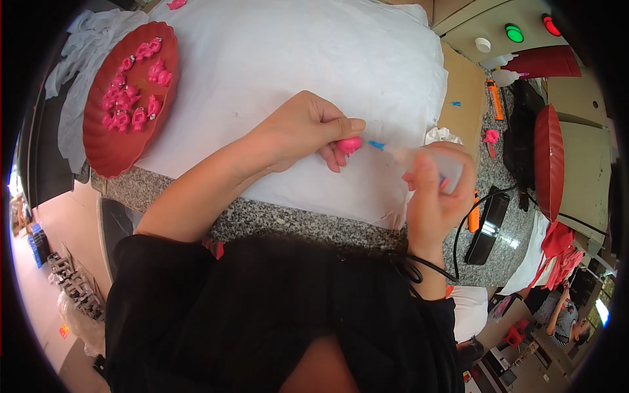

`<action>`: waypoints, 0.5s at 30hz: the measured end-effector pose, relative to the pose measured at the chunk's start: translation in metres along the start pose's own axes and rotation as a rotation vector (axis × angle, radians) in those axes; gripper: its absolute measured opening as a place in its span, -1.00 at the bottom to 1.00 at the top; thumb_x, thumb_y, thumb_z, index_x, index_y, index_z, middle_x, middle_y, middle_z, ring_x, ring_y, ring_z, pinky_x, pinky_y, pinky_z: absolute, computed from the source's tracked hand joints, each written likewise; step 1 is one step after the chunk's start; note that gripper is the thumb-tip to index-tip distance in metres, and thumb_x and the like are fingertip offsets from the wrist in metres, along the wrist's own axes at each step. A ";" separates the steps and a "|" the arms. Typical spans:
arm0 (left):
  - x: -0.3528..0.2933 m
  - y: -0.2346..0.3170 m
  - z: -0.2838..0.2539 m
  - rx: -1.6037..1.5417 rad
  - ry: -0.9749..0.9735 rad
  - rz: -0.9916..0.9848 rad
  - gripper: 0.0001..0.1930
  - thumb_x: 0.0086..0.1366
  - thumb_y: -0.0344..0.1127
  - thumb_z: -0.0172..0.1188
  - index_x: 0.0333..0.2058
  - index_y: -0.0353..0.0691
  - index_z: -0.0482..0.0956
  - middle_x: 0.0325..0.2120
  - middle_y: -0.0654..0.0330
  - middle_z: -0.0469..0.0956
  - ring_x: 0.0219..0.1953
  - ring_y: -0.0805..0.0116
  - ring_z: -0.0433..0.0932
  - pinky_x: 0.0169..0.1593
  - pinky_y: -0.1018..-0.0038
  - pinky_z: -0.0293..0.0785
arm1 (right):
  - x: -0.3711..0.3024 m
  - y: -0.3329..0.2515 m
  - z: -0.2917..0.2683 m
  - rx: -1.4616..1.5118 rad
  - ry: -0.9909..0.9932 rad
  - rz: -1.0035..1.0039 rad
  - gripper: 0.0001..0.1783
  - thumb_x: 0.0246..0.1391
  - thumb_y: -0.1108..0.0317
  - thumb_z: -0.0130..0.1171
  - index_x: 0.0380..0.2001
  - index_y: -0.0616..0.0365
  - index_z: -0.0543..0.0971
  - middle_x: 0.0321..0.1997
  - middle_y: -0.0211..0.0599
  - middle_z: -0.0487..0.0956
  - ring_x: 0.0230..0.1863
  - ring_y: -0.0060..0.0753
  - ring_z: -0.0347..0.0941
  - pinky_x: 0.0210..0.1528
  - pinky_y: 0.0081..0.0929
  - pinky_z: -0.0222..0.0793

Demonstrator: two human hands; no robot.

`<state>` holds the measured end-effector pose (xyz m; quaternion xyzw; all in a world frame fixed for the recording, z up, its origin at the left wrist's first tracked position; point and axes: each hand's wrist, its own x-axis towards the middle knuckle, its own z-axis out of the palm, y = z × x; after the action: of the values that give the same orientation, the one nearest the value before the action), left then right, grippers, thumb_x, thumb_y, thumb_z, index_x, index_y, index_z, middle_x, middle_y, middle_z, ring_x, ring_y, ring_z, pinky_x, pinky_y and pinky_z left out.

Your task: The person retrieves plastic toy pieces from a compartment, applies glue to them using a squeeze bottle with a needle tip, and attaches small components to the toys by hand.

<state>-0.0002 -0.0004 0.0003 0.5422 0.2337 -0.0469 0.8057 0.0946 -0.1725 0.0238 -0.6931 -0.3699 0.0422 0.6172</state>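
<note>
My left hand (pixel 304 128) pinches a small glossy pink figurine (pixel 350 145) between thumb and fingers over the white sheet. Parts of the figurine are hidden by the fingertips. In my right hand (pixel 436 196) is a translucent squeeze bottle (pixel 451 168), smeared by motion. Its thin blue needle tip (pixel 376 145) points left at the figurine, with a small gap between them. To the left, a red scalloped plate (pixel 98 147) bears several similar pink figurines (pixel 123 98), some with small silvery bits on them.
White sheeting (pixel 275 52) covers much of the speckled stone worktop (pixel 275 223). Rightward lie an orange cutter (pixel 495 99), a pink piece (pixel 491 137), a black phone-like slab (pixel 488 226) and a dark cable (pixel 458 242). A panel with green (pixel 514 33) and red buttons stands beyond. Another person (pixel 563 321) sits far right.
</note>
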 end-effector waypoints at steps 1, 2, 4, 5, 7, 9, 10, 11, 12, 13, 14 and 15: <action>0.001 0.001 -0.001 -0.028 -0.006 -0.002 -0.67 0.16 -0.21 0.16 -0.54 -0.45 0.50 -0.60 0.10 0.49 -0.60 0.39 0.49 -0.51 0.51 0.50 | 0.003 0.002 -0.003 0.233 0.061 0.226 -0.78 -0.08 0.43 0.21 -0.40 0.27 0.40 -0.38 -0.18 0.46 -0.43 -0.40 0.41 -0.45 -0.55 0.35; 0.001 0.001 -0.003 -0.059 -0.012 -0.002 -0.67 0.16 -0.21 0.16 -0.53 -0.45 0.50 -0.59 0.11 0.49 -0.58 0.39 0.49 -0.48 0.51 0.50 | 0.005 0.004 -0.006 0.457 0.133 0.466 -0.80 -0.04 0.42 0.18 -0.40 0.27 0.40 -0.37 -0.19 0.47 -0.42 -0.41 0.43 -0.44 -0.56 0.37; 0.002 0.001 -0.003 -0.077 -0.057 0.016 -0.71 0.15 -0.23 0.17 -0.50 -0.42 0.48 -0.56 0.11 0.48 -0.54 0.40 0.49 -0.44 0.51 0.50 | 0.011 0.010 -0.011 0.734 0.123 0.582 -0.79 0.03 0.41 0.11 -0.29 0.29 0.42 -0.34 -0.20 0.51 -0.36 -0.42 0.47 -0.35 -0.53 0.45; 0.002 0.001 -0.002 -0.079 -0.084 0.029 -0.73 0.15 -0.25 0.17 -0.48 -0.41 0.47 -0.55 0.12 0.47 -0.53 0.40 0.49 -0.42 0.52 0.50 | 0.012 0.012 -0.012 0.804 0.145 0.653 -0.77 0.02 0.42 0.12 -0.25 0.29 0.42 -0.34 -0.19 0.52 -0.35 -0.41 0.47 -0.34 -0.52 0.45; 0.001 0.001 -0.002 0.051 -0.114 0.066 -0.82 0.17 -0.31 0.14 -0.44 -0.33 0.43 -0.46 0.09 0.50 -0.52 0.44 0.49 -0.43 0.56 0.49 | 0.011 0.015 -0.014 0.801 0.092 0.695 -0.69 0.00 0.45 0.13 -0.16 0.28 0.40 -0.34 -0.19 0.52 -0.33 -0.40 0.48 -0.32 -0.51 0.45; -0.001 0.001 0.000 0.112 -0.131 0.088 -0.87 0.17 -0.37 0.12 -0.41 -0.29 0.38 -0.41 0.08 0.51 -0.52 0.47 0.48 -0.44 0.58 0.48 | 0.007 0.017 -0.015 0.652 -0.056 0.638 -0.61 -0.02 0.48 0.13 -0.07 0.27 0.36 -0.32 -0.19 0.53 -0.32 -0.41 0.48 -0.31 -0.53 0.45; -0.002 0.001 0.001 0.106 -0.132 0.090 -0.88 0.17 -0.39 0.11 -0.40 -0.29 0.36 -0.40 0.07 0.51 -0.53 0.47 0.48 -0.45 0.58 0.48 | 0.006 0.017 -0.016 0.565 -0.113 0.636 -0.56 -0.03 0.50 0.13 -0.02 0.26 0.34 -0.32 -0.19 0.53 -0.32 -0.41 0.48 -0.31 -0.53 0.44; -0.003 0.002 0.002 0.099 -0.131 0.093 -0.88 0.18 -0.42 0.10 -0.40 -0.29 0.34 -0.39 0.07 0.51 -0.53 0.47 0.48 -0.45 0.58 0.48 | 0.005 0.018 -0.017 0.566 -0.143 0.618 -0.58 -0.04 0.50 0.14 -0.05 0.27 0.37 -0.33 -0.18 0.53 -0.34 -0.44 0.47 -0.32 -0.58 0.41; -0.004 0.003 0.003 0.100 -0.125 0.086 -0.89 0.18 -0.43 0.09 -0.39 -0.29 0.33 -0.38 0.06 0.50 -0.53 0.47 0.48 -0.45 0.57 0.48 | 0.005 0.019 -0.018 0.639 -0.155 0.662 -0.59 -0.04 0.48 0.14 -0.06 0.28 0.38 -0.34 -0.17 0.53 -0.35 -0.44 0.46 -0.33 -0.58 0.40; -0.005 0.004 0.003 0.100 -0.120 0.079 -0.89 0.19 -0.44 0.08 -0.38 -0.30 0.32 -0.37 0.05 0.50 -0.53 0.47 0.49 -0.46 0.57 0.49 | 0.006 0.019 -0.020 0.712 -0.165 0.706 -0.59 -0.04 0.46 0.15 -0.07 0.28 0.39 -0.34 -0.17 0.53 -0.36 -0.44 0.46 -0.33 -0.58 0.39; -0.005 0.004 0.004 0.099 -0.118 0.083 -0.89 0.19 -0.45 0.06 -0.37 -0.30 0.32 -0.36 0.04 0.50 -0.53 0.47 0.49 -0.46 0.56 0.49 | 0.007 0.020 -0.021 0.783 -0.177 0.751 -0.59 -0.04 0.44 0.16 -0.08 0.28 0.40 -0.35 -0.16 0.53 -0.37 -0.44 0.46 -0.33 -0.58 0.38; -0.006 0.004 0.005 0.087 -0.130 0.069 -0.90 0.19 -0.45 0.06 -0.37 -0.30 0.31 -0.36 0.04 0.50 -0.53 0.46 0.49 -0.47 0.56 0.49 | 0.008 0.020 -0.021 0.851 -0.215 0.764 -0.60 -0.04 0.41 0.16 -0.09 0.28 0.40 -0.35 -0.14 0.53 -0.37 -0.43 0.46 -0.32 -0.55 0.38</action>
<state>-0.0022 -0.0037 0.0078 0.5803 0.1599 -0.0642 0.7960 0.1203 -0.1849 0.0141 -0.4603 -0.1046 0.4771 0.7414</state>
